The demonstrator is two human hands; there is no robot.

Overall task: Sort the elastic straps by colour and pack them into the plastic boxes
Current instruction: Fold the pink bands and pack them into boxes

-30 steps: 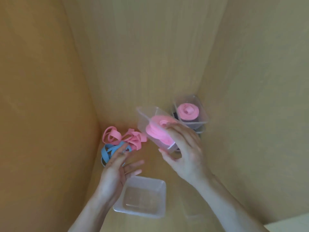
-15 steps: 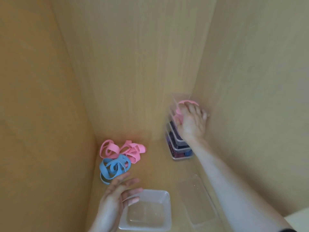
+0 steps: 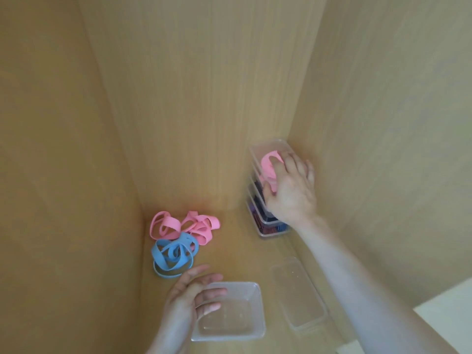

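Observation:
A stack of clear plastic boxes (image 3: 270, 231) stands in the back right corner, its lower boxes holding dark and blue straps. The top box (image 3: 265, 146) holds a coiled pink strap (image 3: 268, 162). My right hand (image 3: 291, 190) lies over that box with fingers spread, touching the pink coil. Loose pink straps (image 3: 184, 226) and blue straps (image 3: 173, 254) lie tangled in the back left corner. My left hand (image 3: 189, 297) hovers open and holds nothing, just in front of the blue straps and over the left rim of an empty clear box (image 3: 245, 328).
A clear lid or shallow tray (image 3: 298, 297) lies flat at the front right, under my right forearm. Wooden walls close in on the left, back and right (image 3: 383, 149). A pale surface shows at the bottom right corner (image 3: 449, 315).
My right hand carried the box with the pink coil to the corner and set it on top of the stack. My left hand drew back from the blue straps toward the empty box.

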